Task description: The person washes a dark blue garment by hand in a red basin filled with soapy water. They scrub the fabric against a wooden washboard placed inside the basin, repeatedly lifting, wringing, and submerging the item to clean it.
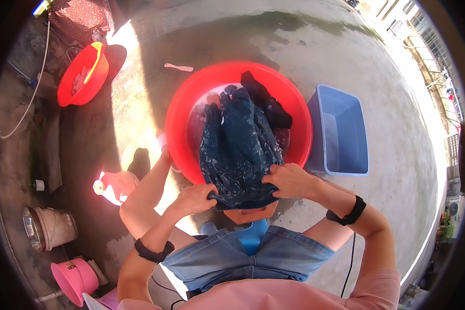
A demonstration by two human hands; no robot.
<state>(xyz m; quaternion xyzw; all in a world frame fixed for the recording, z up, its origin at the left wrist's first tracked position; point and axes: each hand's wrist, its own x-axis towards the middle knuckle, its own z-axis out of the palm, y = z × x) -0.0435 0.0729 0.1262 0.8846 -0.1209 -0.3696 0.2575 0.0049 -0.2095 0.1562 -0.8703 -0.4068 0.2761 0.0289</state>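
Observation:
A wet dark blue garment (240,151) with suds on it is spread over the near side of a large red plastic basin (238,69). My left hand (195,198) grips its near left corner, and my right hand (292,180) pinches the near right edge. Beneath the cloth, the handle end of an orange washboard (252,214) juts out over the rim toward me. A black piece of clothing (269,104) lies in the basin at the far right. Soapy water shows along the basin's left side; the garment hides most of the washboard.
A blue-grey rectangular tub (345,128) stands right of the basin. Beyond the rim lies a pale-handled brush (178,68). At left are a pink detergent bottle (118,186), an orange-red basin (85,77), a dirty bucket (56,228) and a pink bucket (75,281).

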